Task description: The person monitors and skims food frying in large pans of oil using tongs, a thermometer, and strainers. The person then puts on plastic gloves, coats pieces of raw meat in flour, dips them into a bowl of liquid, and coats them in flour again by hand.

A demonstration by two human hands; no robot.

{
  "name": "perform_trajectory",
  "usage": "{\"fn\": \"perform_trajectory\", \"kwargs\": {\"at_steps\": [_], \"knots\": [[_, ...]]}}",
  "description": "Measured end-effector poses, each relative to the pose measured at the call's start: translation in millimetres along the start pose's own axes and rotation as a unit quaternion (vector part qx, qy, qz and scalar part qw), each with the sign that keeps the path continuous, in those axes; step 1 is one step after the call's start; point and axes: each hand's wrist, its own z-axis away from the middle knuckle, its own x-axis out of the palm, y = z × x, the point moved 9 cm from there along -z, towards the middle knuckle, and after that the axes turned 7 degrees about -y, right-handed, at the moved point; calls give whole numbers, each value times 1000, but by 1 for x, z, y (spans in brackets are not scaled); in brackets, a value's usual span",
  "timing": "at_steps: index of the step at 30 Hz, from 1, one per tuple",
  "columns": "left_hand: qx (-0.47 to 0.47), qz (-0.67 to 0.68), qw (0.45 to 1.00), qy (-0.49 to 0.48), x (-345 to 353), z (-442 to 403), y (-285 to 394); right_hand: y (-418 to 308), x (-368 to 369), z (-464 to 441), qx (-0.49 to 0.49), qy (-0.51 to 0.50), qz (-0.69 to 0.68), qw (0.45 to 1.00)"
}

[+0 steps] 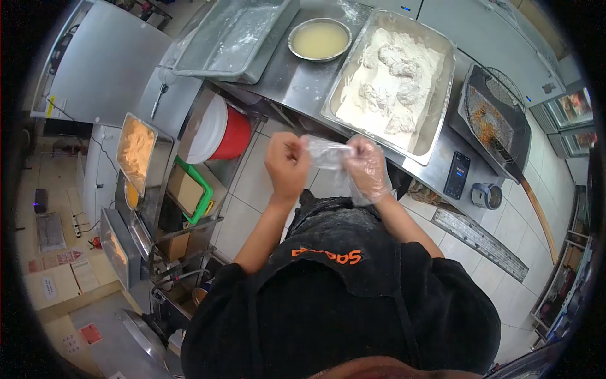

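Hands, head view, as I observed them from my remote station: the left hand [285,163] and right hand [367,165] stood apart in front of the dark apron [338,221], with clear plastic [327,151] stretched between them. The left fingers were curled into a fist upon one end of the plastic; the right thumb and fingers pinched the other. A thin transparent glove [374,179] covered the right hand, while I saw the left bare. Whether the stretched plastic was a second glove or part of the first, I could not tell, nor whether it was going on or coming off.

Beyond the hands, on the steel worktop [297,82], a metal tray [445,88] contained white flour [353,107], in which several coated pieces [374,96] lay, touched by neither hand. Left of the tray stood a bowl [320,59] of pale liquid, then a grey tub [221,74] with white traces inside. On the right lay a phone [457,175], near a can [487,196].

Progress, in my judgement: the right hand was covered and the left was not; the plastic between them was unsettled. The visible pieces bore flour, how evenly I could not tell, and none had been set apart from the tray.
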Motion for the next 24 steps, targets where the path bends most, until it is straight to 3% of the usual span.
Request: {"fn": "perform_trajectory", "kwargs": {"at_steps": [1, 3, 4, 6, 8, 9, 10, 12, 13, 14, 16, 18, 20, 22, 24], "knots": [[1, 2, 1000, -2, 1, 4, 2, -8, -10, -6, -75, 111, 69, 989], [192, -98, 976, -35, 15, 19, 41, -16, -17, -19, -118, 167, 89, 975], [197, -95, 975, -34, 16, 23, 43, -24, -23, -21, -159, 220, 106, 956], [71, -54, 989, -119, 29, 20, 17, -20, -25, -31, -145, 230, 118, 955], [77, -119, 985, -101, 15, 3, 3, -19, -2, -47, -51, 88, 196, 975], [75, -185, 976, -84, 6, -8, -3, 19, 10, -57, -9, -24, 96, 995], [78, -184, 977, -79, -3, -17, -4, 9, 17, -57, -15, -25, 99, 995], [3, -243, 966, -86, -17, -31, -18, -4, 60, -43, 14, -185, 53, 981], [4, -242, 967, -81, -22, -33, -21, 16, 73, -45, 9, -221, -30, 975], [13, -249, 965, -83, -24, -34, -25, 16, 82, -45, 7, -223, -26, 974], [25, -256, 963, -78, -26, -33, -29, -4, 69, -52, -91, -31, 137, 986], [25, -259, 961, -99, -16, -19, -30, 10, 62, -66, -91, 15, 133, 987], [30, -238, 966, -97, 4, 2, -31, -19, 36, -63, -164, 184, 240, 939], [37, -215, 970, -104, 6, 6, -22, -31, 31, -67, -182, 192, 261, 928], [81, -280, 950, -113, 7, 7, -5, -30, 31, -76, -175, 171, 407, 880]]}}
